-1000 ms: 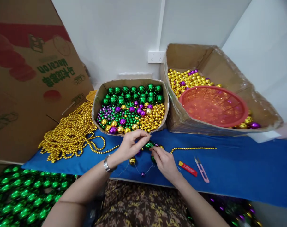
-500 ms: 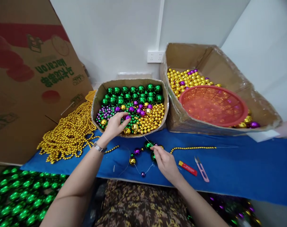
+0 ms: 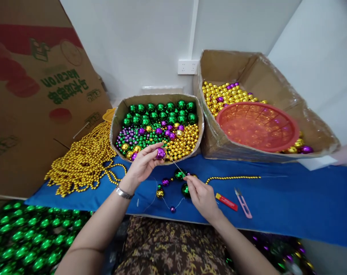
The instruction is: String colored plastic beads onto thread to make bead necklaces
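Note:
My left hand [image 3: 143, 163] pinches a purple bead [image 3: 161, 153] just in front of the cardboard box of green, purple and gold beads [image 3: 157, 128]. My right hand [image 3: 200, 196] is closed on a thin needle [image 3: 177, 166] whose tip points up toward that bead. Below the hands a partly strung thread with green, purple and gold beads [image 3: 173, 187] lies on the blue cloth [image 3: 290, 202].
A heap of gold bead strings [image 3: 84, 160] lies at left. A bigger carton [image 3: 262, 114] at right holds gold beads and a red basket [image 3: 257, 126]. A red lighter [image 3: 226, 202], pink snips [image 3: 243, 203] and a gold strand [image 3: 233, 178] lie at right. Green bead strings [image 3: 30, 236] fill the lower left.
My left hand went from the thread into the box, picked a purple bead and brought it back toward the needle. My right hand stayed almost still.

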Available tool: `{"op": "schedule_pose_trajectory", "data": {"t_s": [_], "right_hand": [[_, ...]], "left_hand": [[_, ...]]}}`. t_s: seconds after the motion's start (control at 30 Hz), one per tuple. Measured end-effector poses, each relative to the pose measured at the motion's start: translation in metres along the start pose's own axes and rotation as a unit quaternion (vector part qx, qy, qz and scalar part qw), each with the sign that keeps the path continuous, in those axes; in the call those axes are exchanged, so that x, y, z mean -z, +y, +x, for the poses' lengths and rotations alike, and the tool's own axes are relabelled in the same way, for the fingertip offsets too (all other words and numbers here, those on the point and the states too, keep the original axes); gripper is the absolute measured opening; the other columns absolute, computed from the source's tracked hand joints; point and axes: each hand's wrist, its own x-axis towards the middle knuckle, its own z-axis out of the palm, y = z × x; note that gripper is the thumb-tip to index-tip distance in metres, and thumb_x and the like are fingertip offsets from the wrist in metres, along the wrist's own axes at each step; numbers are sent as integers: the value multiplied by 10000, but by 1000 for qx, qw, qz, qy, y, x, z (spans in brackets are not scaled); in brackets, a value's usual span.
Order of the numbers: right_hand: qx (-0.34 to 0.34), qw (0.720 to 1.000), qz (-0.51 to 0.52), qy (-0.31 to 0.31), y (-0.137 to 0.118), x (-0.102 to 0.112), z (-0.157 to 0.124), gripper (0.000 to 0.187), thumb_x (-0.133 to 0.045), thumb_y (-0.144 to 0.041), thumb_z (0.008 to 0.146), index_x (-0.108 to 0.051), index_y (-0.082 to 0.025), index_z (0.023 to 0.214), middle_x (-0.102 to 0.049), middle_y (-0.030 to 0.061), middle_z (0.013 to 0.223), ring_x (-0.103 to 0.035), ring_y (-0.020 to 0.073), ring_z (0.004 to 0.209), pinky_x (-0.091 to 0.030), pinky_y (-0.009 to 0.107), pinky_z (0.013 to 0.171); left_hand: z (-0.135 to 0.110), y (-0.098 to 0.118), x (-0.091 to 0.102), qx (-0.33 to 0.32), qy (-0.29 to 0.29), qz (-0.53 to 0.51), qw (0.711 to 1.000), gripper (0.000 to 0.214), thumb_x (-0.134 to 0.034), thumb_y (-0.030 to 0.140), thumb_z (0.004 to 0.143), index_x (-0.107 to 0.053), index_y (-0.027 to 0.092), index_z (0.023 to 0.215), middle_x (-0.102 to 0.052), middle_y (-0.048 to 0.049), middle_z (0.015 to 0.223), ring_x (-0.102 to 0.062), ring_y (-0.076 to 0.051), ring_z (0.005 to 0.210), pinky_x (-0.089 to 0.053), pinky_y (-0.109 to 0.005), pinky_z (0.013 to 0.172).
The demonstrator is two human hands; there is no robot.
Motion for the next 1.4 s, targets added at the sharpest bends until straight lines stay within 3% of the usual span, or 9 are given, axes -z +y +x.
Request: {"op": "schedule_pose_trajectory", "data": {"t_s": [0.47,0.73,0.93,1.27,1.4], "right_hand": [[33,999,-10,-5,4,0,-2,237,-402,-205,981,-621,-190,1070,-741,52,954,-713,164,850,-557,259,763],[41,995,-87,-10,7,-5,-3,269,-384,-220,988,-645,-175,1036,-742,76,934,-715,175,815,-550,256,730],[17,999,15,-48,4,-3,-3,249,-382,-227,991,-628,-205,1024,-739,34,910,-710,151,802,-546,231,725],[32,999,-20,-24,7,-7,-5,252,-385,-216,986,-627,-189,1052,-737,57,938,-706,164,831,-551,259,766],[31,999,19,-40,7,-5,-4,239,-391,-210,984,-624,-200,1036,-735,40,920,-704,149,811,-544,235,729]], "left_hand": [[-2,-1,4,-22,-9,25,999,271,-703,267,798,-644,149,1035,-679,-118,1088,-647,-166,900,-577,-242,687],[-12,-14,-2,-91,-34,190,977,348,-754,231,746,-629,167,1064,-660,-89,1134,-619,-159,977,-518,-263,845],[-16,-28,-7,-12,-3,90,996,347,-792,261,701,-629,160,990,-690,-72,1029,-626,-134,860,-521,-215,683],[-16,-27,-5,-34,6,96,995,352,-816,218,666,-646,152,967,-693,-63,988,-623,-121,853,-520,-204,702],[-15,-26,-2,7,-12,64,998,370,-819,230,658,-647,155,977,-695,-64,980,-618,-115,806,-513,-201,665]]}}
